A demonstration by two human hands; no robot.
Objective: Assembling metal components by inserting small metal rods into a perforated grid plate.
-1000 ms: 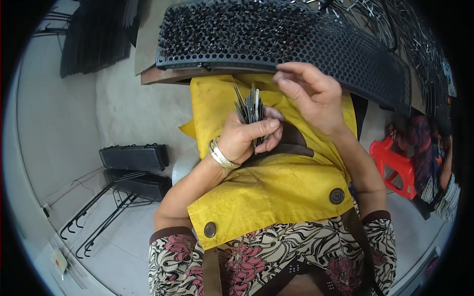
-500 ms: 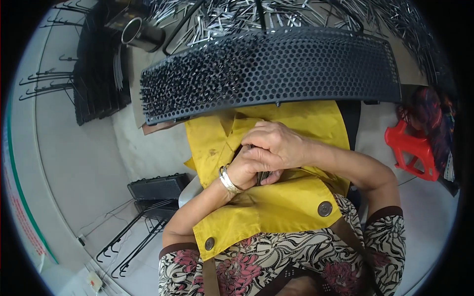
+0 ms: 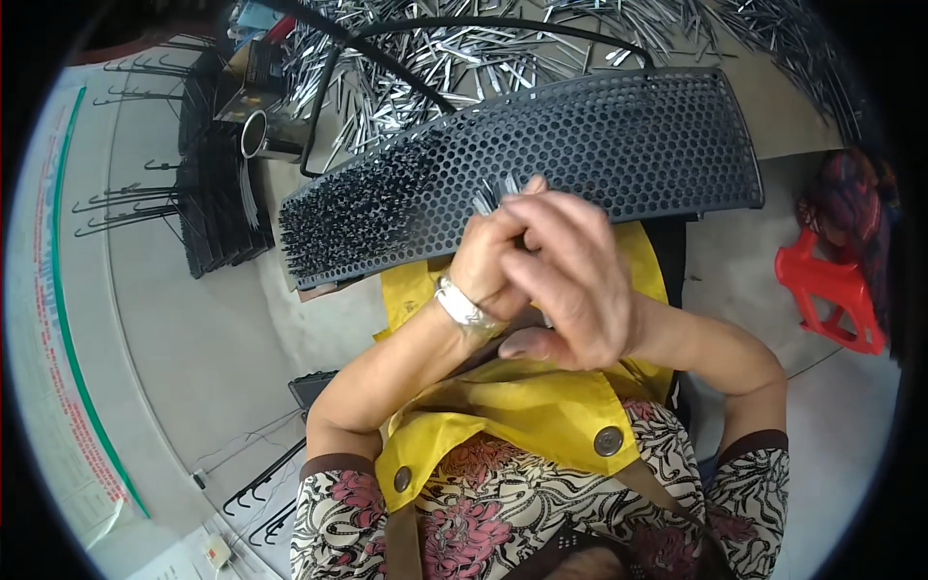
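Note:
My left hand [image 3: 480,256] is closed round a bundle of thin metal strips [image 3: 496,192], whose silvery ends stick up above the fingers. A silver bracelet circles that wrist. My right hand [image 3: 580,275] lies over and beside it, its fingers bent but apart and its thumb held away from them. It overlaps the left hand, so whether they touch I cannot tell. Just beyond both hands stands a dark perforated rack [image 3: 619,145]. Many thin dark pieces [image 3: 353,208] fill the holes at its left end, while the right-hand holes show bare.
Loose metal strips [image 3: 464,68] lie heaped behind the rack. A metal cup [image 3: 271,135] stands at its far left, near stacked dark racks [image 3: 217,184] with hooked rods. A red plastic stool [image 3: 831,290] is at the right. My yellow apron [image 3: 522,396] covers my lap.
Both hands have risen from the apron toward the rack. The strips' ends now show above my left hand, and my right hand's fingers have loosened. The view has shifted.

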